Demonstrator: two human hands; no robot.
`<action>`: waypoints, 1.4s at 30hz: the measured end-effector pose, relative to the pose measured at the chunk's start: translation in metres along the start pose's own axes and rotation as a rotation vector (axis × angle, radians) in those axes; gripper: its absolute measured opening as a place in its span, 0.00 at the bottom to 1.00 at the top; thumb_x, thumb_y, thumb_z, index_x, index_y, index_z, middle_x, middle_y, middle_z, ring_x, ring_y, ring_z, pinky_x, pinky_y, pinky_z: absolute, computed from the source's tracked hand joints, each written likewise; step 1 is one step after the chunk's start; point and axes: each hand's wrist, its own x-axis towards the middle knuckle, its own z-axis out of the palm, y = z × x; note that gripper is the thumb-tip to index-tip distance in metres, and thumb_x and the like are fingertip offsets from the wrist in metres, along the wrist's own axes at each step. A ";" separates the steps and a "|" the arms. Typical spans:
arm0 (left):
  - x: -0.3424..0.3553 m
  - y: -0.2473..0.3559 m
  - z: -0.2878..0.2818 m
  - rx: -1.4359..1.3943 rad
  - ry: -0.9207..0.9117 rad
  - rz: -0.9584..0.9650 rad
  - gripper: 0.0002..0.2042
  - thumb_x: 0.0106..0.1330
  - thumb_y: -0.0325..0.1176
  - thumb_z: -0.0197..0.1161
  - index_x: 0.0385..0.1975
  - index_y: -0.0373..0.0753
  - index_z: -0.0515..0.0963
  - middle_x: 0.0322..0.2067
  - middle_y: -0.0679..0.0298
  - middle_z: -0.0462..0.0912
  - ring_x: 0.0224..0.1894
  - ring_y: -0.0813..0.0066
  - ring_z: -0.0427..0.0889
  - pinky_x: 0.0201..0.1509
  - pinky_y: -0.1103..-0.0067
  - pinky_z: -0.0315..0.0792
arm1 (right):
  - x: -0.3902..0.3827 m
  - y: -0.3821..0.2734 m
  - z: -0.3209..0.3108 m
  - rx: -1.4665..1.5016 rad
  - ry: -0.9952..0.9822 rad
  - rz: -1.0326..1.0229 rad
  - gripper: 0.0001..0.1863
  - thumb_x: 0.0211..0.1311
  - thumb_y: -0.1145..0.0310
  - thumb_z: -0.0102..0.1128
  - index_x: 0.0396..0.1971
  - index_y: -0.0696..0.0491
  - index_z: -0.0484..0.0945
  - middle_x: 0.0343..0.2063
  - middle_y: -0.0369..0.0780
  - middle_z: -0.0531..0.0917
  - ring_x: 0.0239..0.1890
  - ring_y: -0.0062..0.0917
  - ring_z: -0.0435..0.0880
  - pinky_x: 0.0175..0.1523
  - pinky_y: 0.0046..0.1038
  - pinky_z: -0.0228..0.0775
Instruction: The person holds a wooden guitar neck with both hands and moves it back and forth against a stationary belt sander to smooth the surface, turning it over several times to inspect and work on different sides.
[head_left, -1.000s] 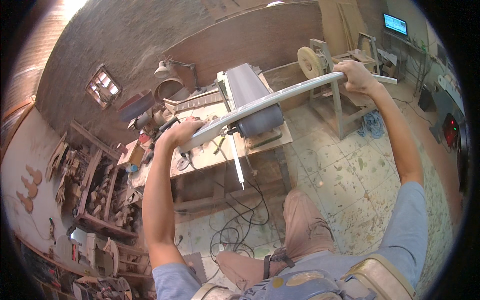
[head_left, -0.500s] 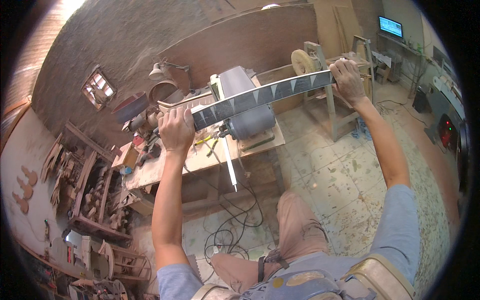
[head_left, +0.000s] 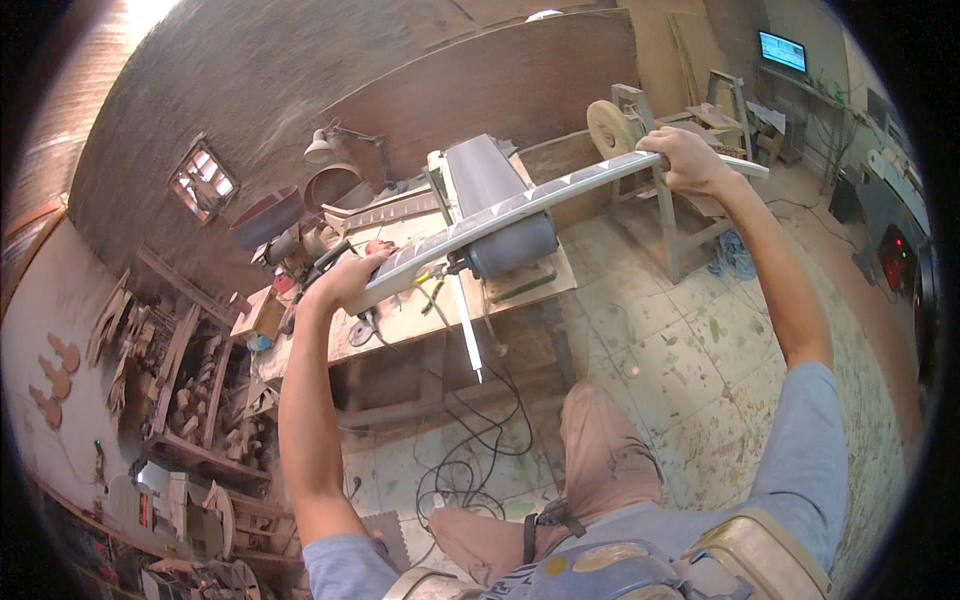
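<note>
A long dark guitar fretboard point(head_left: 470, 232) with pale triangular inlays and a white edge is held out in both hands. My left hand point(head_left: 350, 278) is closed round its near left end. Farther along, my right hand point(head_left: 690, 160) grips it from above, and a pale end sticks out beyond that hand. The fretboard crosses over a belt sander with a wide grey belt point(head_left: 485, 175) and a grey roller point(head_left: 515, 248). From this angle I cannot tell whether it touches the belt.
The sander stands on a wooden workbench point(head_left: 310, 350) with yellow-handled pliers point(head_left: 430, 290) and a desk lamp point(head_left: 318, 150). A white strip point(head_left: 467, 330) hangs off its front. Black cables point(head_left: 470, 440) lie tangled on the tiled floor. A wooden stand with a round wheel point(head_left: 610, 128) is at right.
The fretboard has tilted, showing its white edge more than its face. My left hand has come lower and slightly left. The pale end now shows past my right hand.
</note>
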 end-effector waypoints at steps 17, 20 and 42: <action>-0.028 0.028 0.018 0.118 0.836 -0.226 0.23 0.80 0.46 0.43 0.36 0.34 0.80 0.36 0.48 0.84 0.42 0.43 0.82 0.49 0.57 0.72 | 0.005 -0.029 0.039 -0.397 0.412 -0.081 0.28 0.54 0.73 0.67 0.54 0.51 0.66 0.53 0.41 0.72 0.60 0.42 0.71 0.61 0.43 0.77; -0.033 0.014 0.005 -0.153 0.470 -0.299 0.24 0.79 0.49 0.44 0.48 0.36 0.83 0.40 0.48 0.87 0.47 0.41 0.82 0.55 0.61 0.71 | 0.006 -0.037 0.020 -0.226 0.077 0.024 0.27 0.50 0.79 0.63 0.53 0.54 0.69 0.52 0.45 0.79 0.55 0.45 0.78 0.60 0.44 0.76; -0.049 -0.025 0.024 -0.020 0.744 -0.267 0.23 0.81 0.45 0.42 0.41 0.33 0.82 0.33 0.44 0.84 0.40 0.43 0.83 0.45 0.59 0.74 | 0.018 -0.052 0.054 -0.222 0.220 -0.026 0.33 0.49 0.80 0.64 0.57 0.54 0.63 0.56 0.43 0.71 0.54 0.44 0.74 0.60 0.43 0.72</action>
